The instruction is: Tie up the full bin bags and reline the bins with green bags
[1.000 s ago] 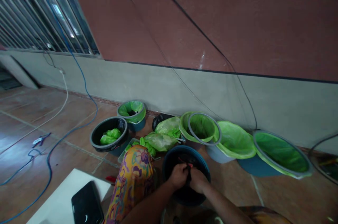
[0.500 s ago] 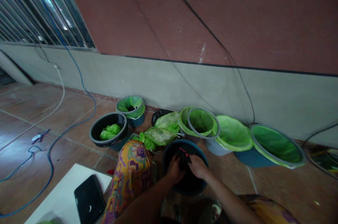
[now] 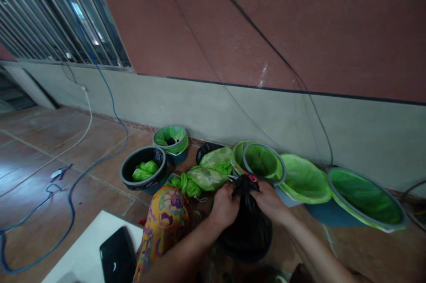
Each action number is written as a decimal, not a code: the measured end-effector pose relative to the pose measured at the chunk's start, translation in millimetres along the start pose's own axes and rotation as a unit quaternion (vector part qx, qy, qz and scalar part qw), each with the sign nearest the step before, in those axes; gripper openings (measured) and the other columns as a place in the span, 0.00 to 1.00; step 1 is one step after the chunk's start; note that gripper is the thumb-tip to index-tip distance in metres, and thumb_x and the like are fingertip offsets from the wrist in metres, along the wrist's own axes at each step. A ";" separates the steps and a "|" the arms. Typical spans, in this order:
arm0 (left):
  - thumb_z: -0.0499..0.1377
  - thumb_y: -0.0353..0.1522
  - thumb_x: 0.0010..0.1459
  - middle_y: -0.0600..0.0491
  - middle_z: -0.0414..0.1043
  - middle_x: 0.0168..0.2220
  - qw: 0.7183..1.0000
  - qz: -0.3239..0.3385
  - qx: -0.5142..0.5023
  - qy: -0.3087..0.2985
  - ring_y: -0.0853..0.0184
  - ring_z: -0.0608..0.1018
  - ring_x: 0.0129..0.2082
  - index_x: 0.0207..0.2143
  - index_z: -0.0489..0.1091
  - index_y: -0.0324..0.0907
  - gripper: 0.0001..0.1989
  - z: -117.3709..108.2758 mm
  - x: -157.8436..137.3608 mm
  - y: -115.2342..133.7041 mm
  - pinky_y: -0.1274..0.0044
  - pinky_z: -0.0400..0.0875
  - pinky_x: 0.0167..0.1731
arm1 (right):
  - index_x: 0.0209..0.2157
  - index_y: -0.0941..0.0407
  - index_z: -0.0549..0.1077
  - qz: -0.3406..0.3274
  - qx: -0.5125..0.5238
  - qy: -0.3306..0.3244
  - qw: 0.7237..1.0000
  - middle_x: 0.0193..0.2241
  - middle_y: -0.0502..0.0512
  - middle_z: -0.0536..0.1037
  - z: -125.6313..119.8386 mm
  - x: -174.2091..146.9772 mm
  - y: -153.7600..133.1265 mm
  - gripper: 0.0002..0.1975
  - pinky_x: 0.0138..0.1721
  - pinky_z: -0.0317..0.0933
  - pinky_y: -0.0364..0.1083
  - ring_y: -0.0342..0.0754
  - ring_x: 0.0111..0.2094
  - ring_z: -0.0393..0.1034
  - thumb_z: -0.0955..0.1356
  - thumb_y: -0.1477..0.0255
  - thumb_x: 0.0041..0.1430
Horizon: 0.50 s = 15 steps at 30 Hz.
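Gripping a black plastic bag (image 3: 250, 227) by its gathered neck, L hand (image 3: 225, 207) & R hand (image 3: 268, 199) are close but apart, one each side, fingers clamped on the plastic. Thin red-pink tie (image 3: 252, 177) shows at top of neck, nr R hand. Bag hangs down btwn the forearms, in front of the person, w/ a dark round plastic bucket (image 3: 233, 253) at its lower part; can't tell how much of bag sits inside it.

L of that, approx. beside L hand: knee in yellow cloth w/ purple floral print (image 3: 169, 216). Further L, white flat board (image 3: 80, 249) w/ black phone (image 3: 117, 254) on top.

Just beyond hands, on the floor: translucent green plastic bags (image 3: 209, 178), lying. To their L, grey-rimmed bucket w/ black liner (image 3: 131, 184) holding a bright green bundle (image 3: 144, 171); small blue bucket w/ green liner (image 3: 178, 158) behind it. To R, pale bucket w/ light-green liner (image 3: 294, 201), then wide blue bucket w/ grey rim + green liner (image 3: 333, 216), all nr the wall (image 3: 166, 101).
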State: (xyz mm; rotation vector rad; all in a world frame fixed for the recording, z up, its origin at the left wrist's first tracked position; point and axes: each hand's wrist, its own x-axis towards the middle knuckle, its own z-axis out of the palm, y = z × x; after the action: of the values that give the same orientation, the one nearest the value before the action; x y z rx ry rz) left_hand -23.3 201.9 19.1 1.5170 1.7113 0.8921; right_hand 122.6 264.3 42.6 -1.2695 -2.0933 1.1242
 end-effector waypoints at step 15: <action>0.52 0.32 0.58 0.59 0.67 0.22 0.992 0.106 -0.013 0.066 0.73 0.70 0.26 0.28 0.74 0.36 0.13 -154.0 125.1 -14.8 0.82 0.65 0.30 | 0.34 0.61 0.75 -0.088 0.226 0.067 0.968 0.26 0.51 0.76 36.6 171.2 -74.2 0.15 0.34 0.63 0.43 0.45 0.29 0.67 0.64 0.70 0.46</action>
State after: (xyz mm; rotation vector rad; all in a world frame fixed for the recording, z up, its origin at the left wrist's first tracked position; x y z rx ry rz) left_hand -172.6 316.1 84.1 1.6771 1.6437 1.1418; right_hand -23.7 381.1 76.2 -0.8973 -1.6835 1.2987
